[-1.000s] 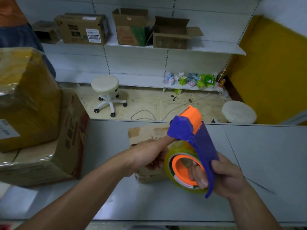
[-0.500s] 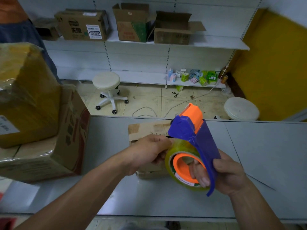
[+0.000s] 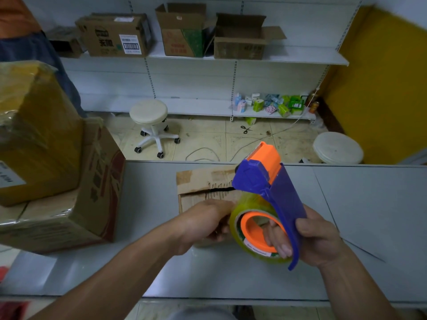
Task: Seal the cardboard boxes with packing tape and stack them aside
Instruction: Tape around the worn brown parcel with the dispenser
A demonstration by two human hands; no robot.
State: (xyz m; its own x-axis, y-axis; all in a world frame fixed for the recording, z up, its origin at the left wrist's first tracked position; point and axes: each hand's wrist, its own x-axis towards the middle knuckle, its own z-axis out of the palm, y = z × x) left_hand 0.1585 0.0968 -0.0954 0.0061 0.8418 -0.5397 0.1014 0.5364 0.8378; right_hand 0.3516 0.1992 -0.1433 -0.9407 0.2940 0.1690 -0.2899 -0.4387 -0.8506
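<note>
Tape-prep step: right grip [image 3: 316,236] clutched the dispenser [image 3: 285,192], left grip [image 3: 203,224] curled at its 9 o'clock, couldn't tell on what. Next: probably tape the box [image 3: 203,181] seam.

A small box [image 3: 201,181] lies on the counter [image 3: 369,215], its top seam gaping. Over the box's right end, the right grip [image 3: 318,236] holds a tape dispenser [image 3: 272,183] by its blue handle, fingers [image 3: 277,241] through the orange core of the roll [image 3: 242,209]. The left grip [image 3: 203,224], over the box's near edge, curls against the roll, fingertips hidden. Left of the box stand two stacked, taped cartons [image 3: 97,181].
</note>
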